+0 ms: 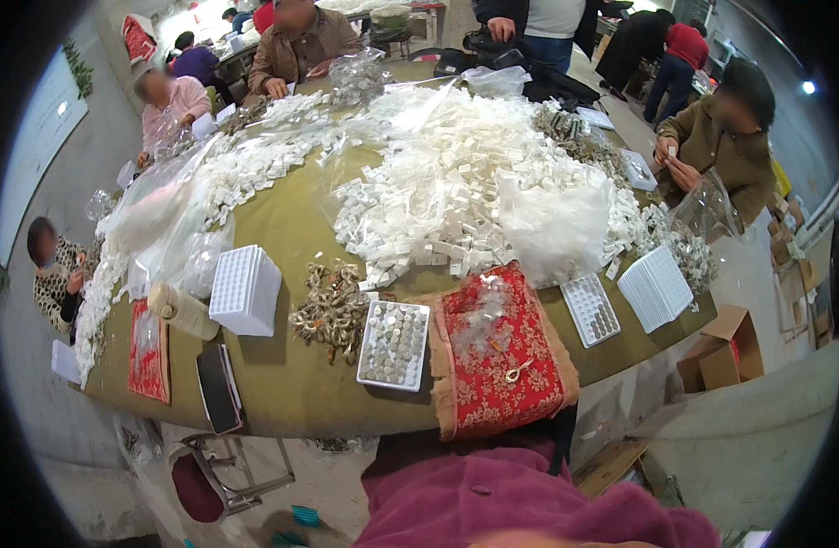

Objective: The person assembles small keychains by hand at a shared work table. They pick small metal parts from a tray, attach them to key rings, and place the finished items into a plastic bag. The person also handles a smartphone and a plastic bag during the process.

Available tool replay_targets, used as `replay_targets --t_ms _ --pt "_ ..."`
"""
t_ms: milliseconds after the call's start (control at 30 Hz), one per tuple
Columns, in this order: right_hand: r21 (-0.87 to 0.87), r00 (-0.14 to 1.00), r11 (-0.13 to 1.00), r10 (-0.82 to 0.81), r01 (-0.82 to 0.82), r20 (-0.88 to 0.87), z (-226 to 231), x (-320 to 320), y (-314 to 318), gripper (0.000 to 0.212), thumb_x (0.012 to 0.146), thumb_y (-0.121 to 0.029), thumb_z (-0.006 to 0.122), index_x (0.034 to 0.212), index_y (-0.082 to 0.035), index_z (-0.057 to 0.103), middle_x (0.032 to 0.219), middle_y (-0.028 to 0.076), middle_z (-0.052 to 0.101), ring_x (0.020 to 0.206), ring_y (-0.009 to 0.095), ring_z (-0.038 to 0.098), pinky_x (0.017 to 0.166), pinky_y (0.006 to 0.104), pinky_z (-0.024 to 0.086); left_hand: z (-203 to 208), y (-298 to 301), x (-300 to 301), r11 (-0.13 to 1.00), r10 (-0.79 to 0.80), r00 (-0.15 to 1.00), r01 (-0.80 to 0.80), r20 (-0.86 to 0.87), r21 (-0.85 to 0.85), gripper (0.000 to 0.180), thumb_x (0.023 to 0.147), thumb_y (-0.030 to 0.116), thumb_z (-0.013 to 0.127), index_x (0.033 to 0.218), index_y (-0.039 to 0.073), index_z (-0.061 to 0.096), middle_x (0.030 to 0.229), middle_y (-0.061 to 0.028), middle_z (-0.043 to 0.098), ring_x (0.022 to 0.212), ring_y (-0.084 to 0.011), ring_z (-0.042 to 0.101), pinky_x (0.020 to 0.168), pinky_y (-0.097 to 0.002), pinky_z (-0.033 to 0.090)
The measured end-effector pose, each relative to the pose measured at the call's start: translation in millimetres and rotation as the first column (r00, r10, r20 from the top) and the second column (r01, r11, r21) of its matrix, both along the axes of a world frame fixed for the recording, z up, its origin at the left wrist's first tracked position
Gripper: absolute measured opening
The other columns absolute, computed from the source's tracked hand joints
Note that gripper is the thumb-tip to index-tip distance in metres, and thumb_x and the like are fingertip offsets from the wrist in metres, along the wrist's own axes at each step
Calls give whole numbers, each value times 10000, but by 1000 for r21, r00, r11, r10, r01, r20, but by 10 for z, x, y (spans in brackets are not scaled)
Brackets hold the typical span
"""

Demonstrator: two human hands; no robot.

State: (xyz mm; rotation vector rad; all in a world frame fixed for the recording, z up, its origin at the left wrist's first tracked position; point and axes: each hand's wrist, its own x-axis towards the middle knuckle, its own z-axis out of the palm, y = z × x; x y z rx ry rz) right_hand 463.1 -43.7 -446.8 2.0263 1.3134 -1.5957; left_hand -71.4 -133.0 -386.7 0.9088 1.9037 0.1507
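Observation:
Neither of my hands shows in the head view; only my maroon top (492, 489) fills the lower edge. Right in front of me a red floral cloth (474, 365) with a tan border lies over the table edge. On it rests a small beige cord loop (518, 371). Just left of the cloth is a white tray (361, 374) filled with round silvery discs (394, 342). Beyond that tray's left side lies a tangled pile of beige cord loops (331, 306). To the cloth's right, a white tray (579, 306) holds discs in part of its round pockets.
A big heap of small white pieces (465, 192) covers the table's middle, with clear plastic bags. Stacks of white trays (246, 292) (655, 288), a bottle (182, 310) and a dark phone-like case (218, 388) stand nearer. Several people sit around; a stool (197, 484) is lower left.

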Motion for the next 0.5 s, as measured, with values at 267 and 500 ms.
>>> replay_targets --t_ms 267,500 --pt "-2 1000 1000 3 -3 -11 -48 13 -42 280 1015 -253 534 1034 -83 755 893 151 731 800 323 711 728 452 565 32 11 14 1000 -5 1000 5 5 7 313 916 283 699 1116 44 730 1031 -208 742 978 -418 704 849 -458 550" --pt "-3 1000 1000 -15 15 -15 -37 8 -67 268 1015 -242 539 1031 -82 754 885 143 730 787 312 707 721 446 564 12 191 -17 999 -30 1000 30 1 -10 308 913 280 696 1110 46 731 1025 -209 742 974 -421 704 843 -459 550"
